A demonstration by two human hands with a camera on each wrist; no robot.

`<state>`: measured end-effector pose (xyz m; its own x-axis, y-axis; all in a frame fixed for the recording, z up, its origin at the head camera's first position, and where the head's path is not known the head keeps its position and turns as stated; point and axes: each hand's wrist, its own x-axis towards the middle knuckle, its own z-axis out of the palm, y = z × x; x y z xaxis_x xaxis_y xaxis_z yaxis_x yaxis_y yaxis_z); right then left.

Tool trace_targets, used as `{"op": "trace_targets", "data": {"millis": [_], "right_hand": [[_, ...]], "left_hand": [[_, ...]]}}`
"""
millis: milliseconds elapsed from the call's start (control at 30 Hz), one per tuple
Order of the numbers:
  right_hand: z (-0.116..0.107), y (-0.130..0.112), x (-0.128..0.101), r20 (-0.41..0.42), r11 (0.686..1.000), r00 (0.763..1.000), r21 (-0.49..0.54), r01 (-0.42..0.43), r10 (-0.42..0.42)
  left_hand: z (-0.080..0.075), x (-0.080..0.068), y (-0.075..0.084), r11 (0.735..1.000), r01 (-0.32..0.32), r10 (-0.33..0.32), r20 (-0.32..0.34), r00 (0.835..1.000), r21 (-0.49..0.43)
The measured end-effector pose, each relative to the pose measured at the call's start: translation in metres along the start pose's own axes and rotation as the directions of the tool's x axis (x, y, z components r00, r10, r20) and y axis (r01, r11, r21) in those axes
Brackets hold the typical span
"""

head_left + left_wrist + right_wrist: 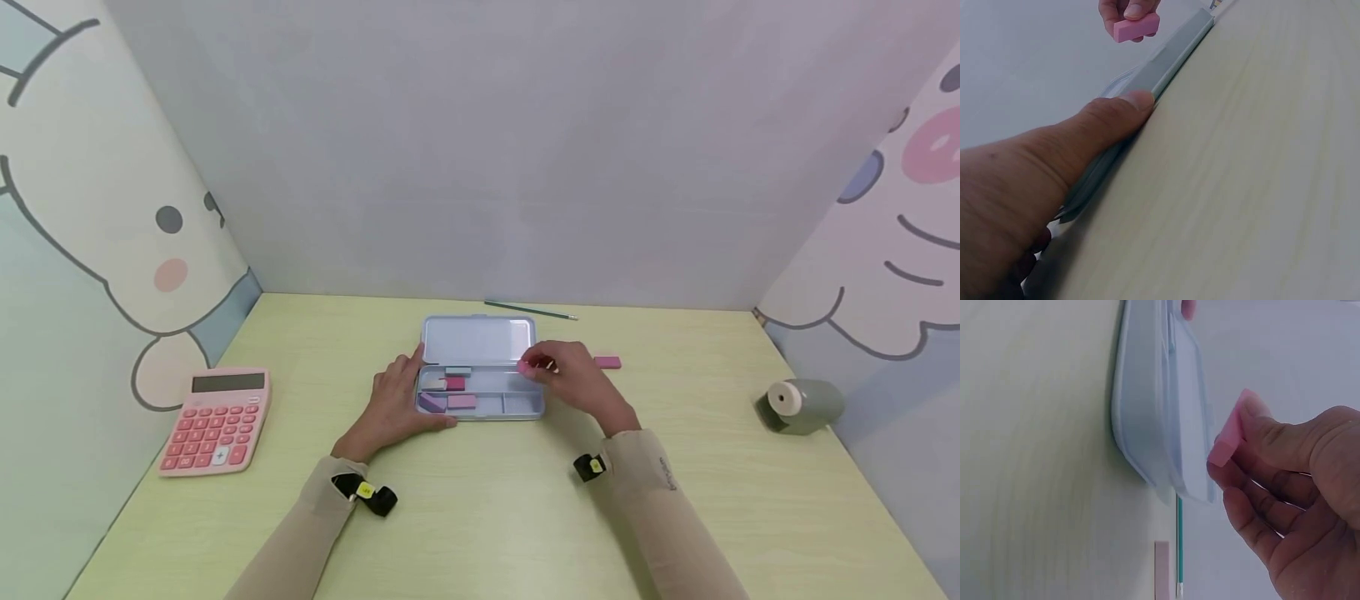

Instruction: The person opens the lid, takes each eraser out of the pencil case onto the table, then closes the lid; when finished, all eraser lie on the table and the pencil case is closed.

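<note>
I've got a pink block in the right hand, clamped between thumb and fingertips. It's a small, plain, matte rectangular bar with flat faces and crisp edges, no print that I can make out. Held tilted, up off the right end of the pencil case, clear of it in the left wrist view.

Case is pale blue, lid laid back. Left hand is at its left end, digits apart, thumb along the near edge. In the left part of the tray I see a mauve block, a lighter pink block and a red-and-white block. Another pink bar lies on the tabletop, right of the right hand.
</note>
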<state>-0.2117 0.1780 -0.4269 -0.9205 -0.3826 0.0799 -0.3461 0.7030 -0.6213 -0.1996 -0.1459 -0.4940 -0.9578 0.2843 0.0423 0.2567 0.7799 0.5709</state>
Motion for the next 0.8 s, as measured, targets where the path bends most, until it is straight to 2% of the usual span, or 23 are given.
{"op": "trace_targets", "data": {"millis": [333,800], "right_hand": [[-0.027,0.029,-0.008,0.042,0.995,0.998,-0.096,-0.032,0.036],[-0.028,0.047,-0.012,0.043,0.993,0.996,-0.099,-0.072,0.076]], "left_hand": [[-0.001,-0.001,0.000,1.000,0.006,-0.006,0.009,1.000,-0.002],[-0.002,0.000,0.001,1.000,0.001,-0.001,0.003,1.000,-0.005]]}}
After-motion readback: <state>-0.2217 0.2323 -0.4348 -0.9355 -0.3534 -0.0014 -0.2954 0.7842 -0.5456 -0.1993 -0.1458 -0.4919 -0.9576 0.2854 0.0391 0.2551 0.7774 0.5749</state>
